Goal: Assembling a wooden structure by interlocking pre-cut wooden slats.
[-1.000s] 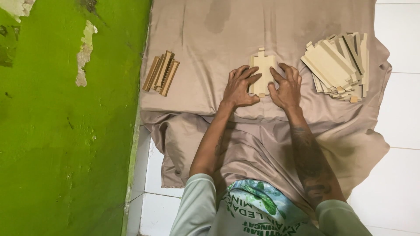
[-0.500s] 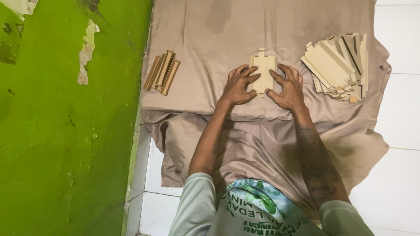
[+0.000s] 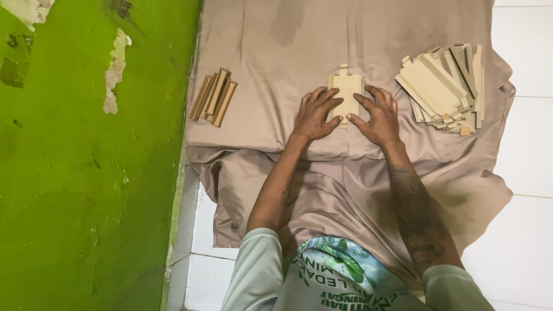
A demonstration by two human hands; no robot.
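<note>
A pale wooden panel [image 3: 347,87] with small tabs lies flat on a tan cloth [image 3: 276,52] spread over the floor. My left hand [image 3: 314,114] rests on the panel's left edge, fingers curled onto it. My right hand [image 3: 377,114] presses on its right edge, thumb touching the lower corner. Both hands hold the panel between them against the cloth.
A heap of several pale wooden panels [image 3: 444,87] lies on the cloth to the right. A small bundle of brown wooden strips [image 3: 213,98] lies at the left, near a green wall [image 3: 86,173] with peeling paint. White floor tiles [image 3: 521,173] surround the cloth.
Both hands have shifted slightly on the panel, the fingers closing in on its edges. The panel stays in the same spot.
</note>
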